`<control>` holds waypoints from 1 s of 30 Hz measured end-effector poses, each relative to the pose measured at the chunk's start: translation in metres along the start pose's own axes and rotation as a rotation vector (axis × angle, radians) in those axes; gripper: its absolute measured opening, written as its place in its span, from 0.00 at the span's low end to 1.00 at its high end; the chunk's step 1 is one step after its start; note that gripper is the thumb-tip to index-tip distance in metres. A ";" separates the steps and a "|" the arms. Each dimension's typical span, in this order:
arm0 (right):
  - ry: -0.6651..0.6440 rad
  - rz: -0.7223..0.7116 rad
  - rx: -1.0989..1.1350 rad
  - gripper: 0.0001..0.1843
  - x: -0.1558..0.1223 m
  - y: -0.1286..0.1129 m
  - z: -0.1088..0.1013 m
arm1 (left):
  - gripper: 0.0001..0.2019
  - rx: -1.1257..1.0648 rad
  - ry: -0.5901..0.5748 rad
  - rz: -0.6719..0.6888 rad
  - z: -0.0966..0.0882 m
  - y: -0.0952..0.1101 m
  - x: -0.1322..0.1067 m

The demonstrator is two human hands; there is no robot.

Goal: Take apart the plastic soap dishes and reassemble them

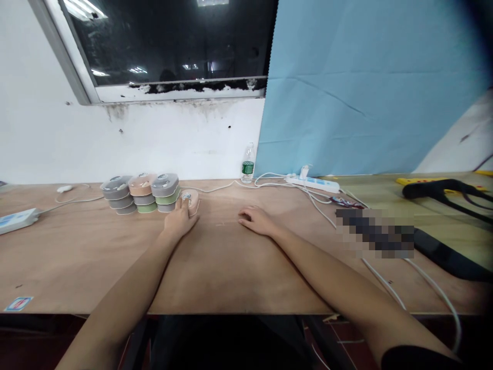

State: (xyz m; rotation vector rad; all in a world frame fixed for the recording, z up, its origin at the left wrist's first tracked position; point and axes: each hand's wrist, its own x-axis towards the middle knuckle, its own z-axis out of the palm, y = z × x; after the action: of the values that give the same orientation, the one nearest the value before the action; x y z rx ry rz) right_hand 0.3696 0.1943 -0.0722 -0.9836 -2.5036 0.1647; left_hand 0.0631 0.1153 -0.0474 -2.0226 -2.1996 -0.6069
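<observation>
My left hand is at a small pink lidded container on the wooden table, its fingers along the left side and lid and its thumb near the front edge. Just left of it stand three stacks of similar containers with clear lids: a grey stack, one with a pink container on top, and a grey and green one. My right hand rests on the tabletop, fingers loosely curled and thumb apart, with nothing visible in it.
Against the wall stands a plastic bottle with a green label. A white power strip with cables lies at the back right, another power strip at the far left. Black and yellow items and a blurred-out dark object occupy the right.
</observation>
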 end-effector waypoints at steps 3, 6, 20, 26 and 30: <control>-0.001 0.003 0.002 0.14 0.000 0.000 0.000 | 0.32 -0.035 0.050 0.105 -0.003 0.006 -0.002; -0.005 0.005 0.001 0.14 0.000 0.000 0.000 | 0.26 -0.084 0.026 0.330 -0.003 0.014 -0.004; -0.009 -0.010 -0.008 0.14 -0.001 -0.002 -0.004 | 0.25 -0.226 -0.248 0.570 0.016 0.021 -0.010; -0.004 -0.015 -0.004 0.14 -0.002 0.001 -0.002 | 0.25 -0.189 -0.264 0.559 0.015 0.022 -0.010; -0.007 -0.010 -0.012 0.14 -0.001 0.001 -0.002 | 0.26 -0.178 -0.263 0.571 0.014 0.022 -0.010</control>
State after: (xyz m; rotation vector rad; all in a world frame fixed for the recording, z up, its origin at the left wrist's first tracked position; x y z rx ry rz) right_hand 0.3716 0.1938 -0.0714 -0.9761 -2.5184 0.1508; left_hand 0.0888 0.1114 -0.0591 -2.7924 -1.5764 -0.4960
